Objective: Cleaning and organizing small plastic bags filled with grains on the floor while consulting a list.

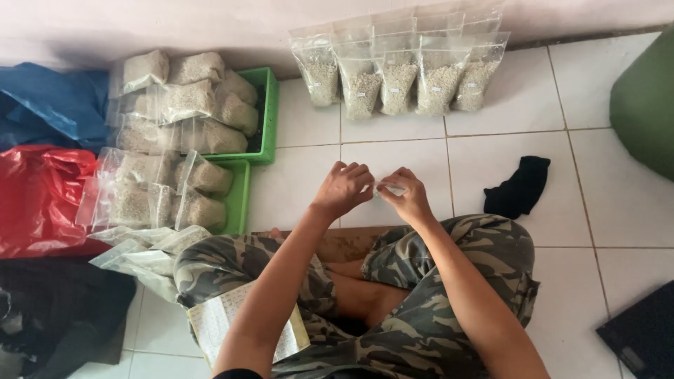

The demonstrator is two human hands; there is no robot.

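Above crossed legs on the tiled floor (393, 158), left hand (344, 188) and right hand (407, 196) pinched a small clear packet (390, 188) between fingertips; filled bags (400, 77) stood far.

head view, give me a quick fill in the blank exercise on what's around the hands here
1. The left hand and right hand pinch a small clear ____ between them.
2. The filled bags standing against the wall hold pale ____.
3. More filled bags are piled on ____-coloured trays at the left.
4. A ____ cloth lies on the tiled floor.

Missing words: bag; grain; green; black
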